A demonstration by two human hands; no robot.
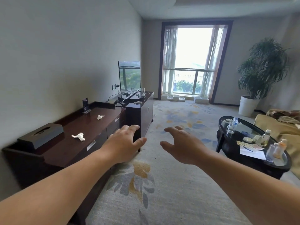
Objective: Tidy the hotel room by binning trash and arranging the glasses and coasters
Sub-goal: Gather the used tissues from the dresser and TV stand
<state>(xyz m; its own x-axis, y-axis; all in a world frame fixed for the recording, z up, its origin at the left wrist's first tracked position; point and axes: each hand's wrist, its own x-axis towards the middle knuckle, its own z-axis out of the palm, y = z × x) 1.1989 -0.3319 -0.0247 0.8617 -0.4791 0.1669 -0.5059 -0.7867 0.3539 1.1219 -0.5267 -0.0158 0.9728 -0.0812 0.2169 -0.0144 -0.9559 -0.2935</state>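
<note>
Fingers [131, 127] on both hands are spread wide, holding nothing. Just right of the tissue box [40, 135] a crumpled tissue [79, 136] lies on the dark surface [68, 153]; a second tissue [100, 117] sits farther right of the box. Right again hover the left hand [125, 143] and right hand [181, 145]. A hasty swipe, I reckon, could flick those light scraps off onto the carpet [162, 184].

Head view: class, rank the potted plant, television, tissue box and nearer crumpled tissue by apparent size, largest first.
1. potted plant
2. television and tissue box: look alike, box nearer, unranked
3. nearer crumpled tissue
</note>
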